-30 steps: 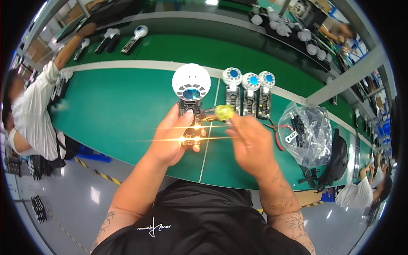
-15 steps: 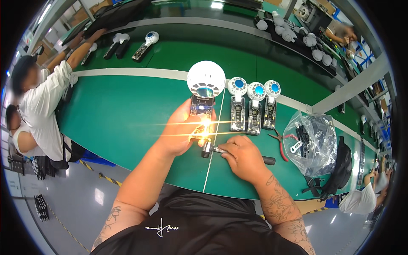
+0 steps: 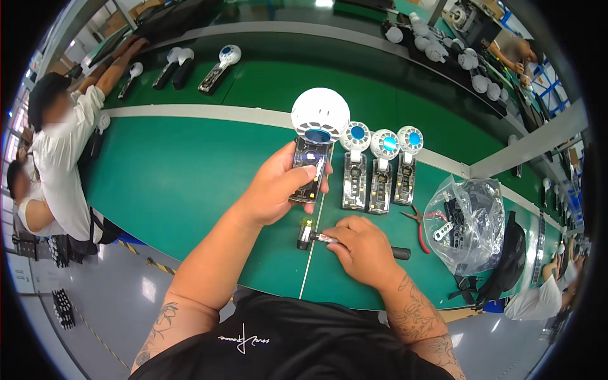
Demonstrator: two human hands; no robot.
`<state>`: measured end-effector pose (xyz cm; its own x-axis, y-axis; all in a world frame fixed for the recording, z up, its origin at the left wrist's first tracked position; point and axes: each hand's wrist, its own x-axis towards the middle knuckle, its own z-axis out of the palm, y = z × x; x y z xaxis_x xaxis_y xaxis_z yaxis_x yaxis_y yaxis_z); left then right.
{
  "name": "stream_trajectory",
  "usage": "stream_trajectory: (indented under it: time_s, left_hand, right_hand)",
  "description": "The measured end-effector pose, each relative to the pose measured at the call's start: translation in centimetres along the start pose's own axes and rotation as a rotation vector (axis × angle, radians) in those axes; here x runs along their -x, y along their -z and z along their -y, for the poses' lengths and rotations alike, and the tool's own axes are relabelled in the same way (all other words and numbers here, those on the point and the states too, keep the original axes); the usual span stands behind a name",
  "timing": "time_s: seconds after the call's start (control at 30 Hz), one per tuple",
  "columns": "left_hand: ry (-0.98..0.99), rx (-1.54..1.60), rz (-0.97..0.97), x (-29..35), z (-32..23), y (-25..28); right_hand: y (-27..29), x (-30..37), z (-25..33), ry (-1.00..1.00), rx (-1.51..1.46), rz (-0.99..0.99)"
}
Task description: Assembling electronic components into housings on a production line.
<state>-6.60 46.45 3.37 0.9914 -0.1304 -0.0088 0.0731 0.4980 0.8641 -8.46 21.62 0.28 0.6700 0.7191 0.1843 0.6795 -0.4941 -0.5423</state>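
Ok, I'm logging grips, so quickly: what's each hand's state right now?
Left hand: closed, holding a white-headed handheld device.
Right hand: closed on a yellow-tipped hammer.

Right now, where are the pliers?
In the head view, the pliers lie on the table, right of the right hand, at the left edge of the clear bag.

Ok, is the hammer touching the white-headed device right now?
Apart. The head view shows green tabletop between the hammer and the lower end of the device in the left hand.
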Motion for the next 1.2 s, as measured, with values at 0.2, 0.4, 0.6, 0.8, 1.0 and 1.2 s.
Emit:
stream_trajectory:
  time_s: [0.2,0.4,0.6,0.8,1.0,1.2]
  left_hand:
    - [0.017,0.117,-0.051,0.3,0.0,0.9]
    - [0.014,0.028,-0.034,0.7,0.3,1.7]
    - [0.032,0.006,-0.033,0.8,0.4,1.7]
    - [0.094,0.008,-0.145,0.8,0.0,0.6]
    - [0.133,0.092,-0.198,-3.5,0.1,3.2]
    - [0.202,-0.706,-0.381,-13.7,-5.9,1.5]
  right_hand:
    - [0.2,-0.2,0.2,-0.006,-0.013,0.017]
    - [0.1,-0.6,0.4,-0.022,-0.037,0.011]
    - [0.3,-0.8,0.4,-0.011,-0.040,-0.007]
    - [0.7,-0.4,0.7,-0.046,-0.031,0.003]
    - [0.9,-0.1,0.7,-0.030,-0.016,-0.016]
    - [-0.2,0.5,0.5,0.021,0.012,-0.042]
